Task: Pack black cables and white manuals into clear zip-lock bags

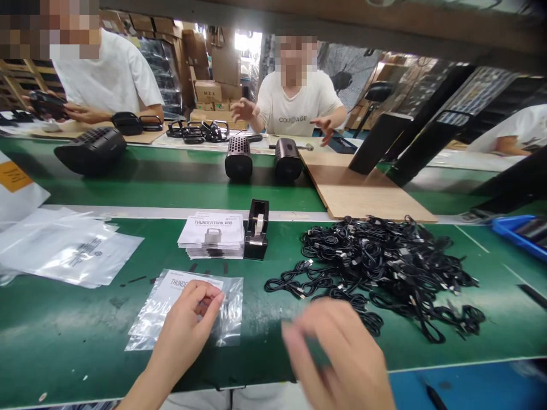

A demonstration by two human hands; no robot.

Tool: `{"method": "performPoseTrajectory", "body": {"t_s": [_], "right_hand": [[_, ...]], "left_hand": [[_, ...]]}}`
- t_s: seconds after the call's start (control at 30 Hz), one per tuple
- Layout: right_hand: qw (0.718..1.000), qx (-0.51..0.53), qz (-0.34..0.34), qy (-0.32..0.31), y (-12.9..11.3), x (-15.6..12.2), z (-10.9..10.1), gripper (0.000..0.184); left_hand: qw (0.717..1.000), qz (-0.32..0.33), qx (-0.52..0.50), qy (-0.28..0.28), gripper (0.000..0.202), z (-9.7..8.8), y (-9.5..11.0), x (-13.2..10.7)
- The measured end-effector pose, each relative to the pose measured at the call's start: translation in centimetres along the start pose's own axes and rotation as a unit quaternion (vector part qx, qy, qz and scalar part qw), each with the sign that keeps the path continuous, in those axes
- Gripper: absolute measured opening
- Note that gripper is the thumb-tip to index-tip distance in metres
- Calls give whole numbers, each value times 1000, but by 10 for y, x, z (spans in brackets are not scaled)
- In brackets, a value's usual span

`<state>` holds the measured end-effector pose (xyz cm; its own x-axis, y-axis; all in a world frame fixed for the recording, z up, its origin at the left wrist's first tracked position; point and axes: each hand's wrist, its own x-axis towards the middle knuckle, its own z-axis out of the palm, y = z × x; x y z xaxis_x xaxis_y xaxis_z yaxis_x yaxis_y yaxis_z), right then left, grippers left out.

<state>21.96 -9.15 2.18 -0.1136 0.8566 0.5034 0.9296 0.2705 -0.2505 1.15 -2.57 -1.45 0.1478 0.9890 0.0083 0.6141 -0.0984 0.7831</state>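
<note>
Left hand (188, 319) over clear bags (146, 322), thumb and fingertips close together; right hand (344, 353) apart from it, blurred, near cable pile (371, 253); whether either grips anything, cannot tell. One booklet (176, 283) already bagged; booklet stack (211, 234) beside tape dispenser (256, 247) unbagged, cable pile likewise.

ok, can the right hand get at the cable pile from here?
Likely yes: the right hand, though blurred, is on the near side of the cable pile, with nothing visible between them.
</note>
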Motion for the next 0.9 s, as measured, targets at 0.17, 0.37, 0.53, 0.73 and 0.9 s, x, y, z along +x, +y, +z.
{"method": "performPoseTrajectory", "body": {"t_s": [0.17,0.37,0.53,0.73,0.9], "right_hand": [[988,-117,31,-97,45,13,38,13],[988,75,84,-107,30,2,44,10],[993,74,12,-94,4,2,48,22],[997,48,-18,-52,-24,16,57,16],[985,128,-73,-90,-45,34,56,22]], "left_hand": [[1000,-6,18,-16,20,3,2,-2],[999,-17,-14,-38,20,5,2,-5],[999,11,-28,-21,18,5,4,-5],[997,27,-67,3,15,3,9,-9],[991,33,-110,64,12,-9,19,-7]]}}
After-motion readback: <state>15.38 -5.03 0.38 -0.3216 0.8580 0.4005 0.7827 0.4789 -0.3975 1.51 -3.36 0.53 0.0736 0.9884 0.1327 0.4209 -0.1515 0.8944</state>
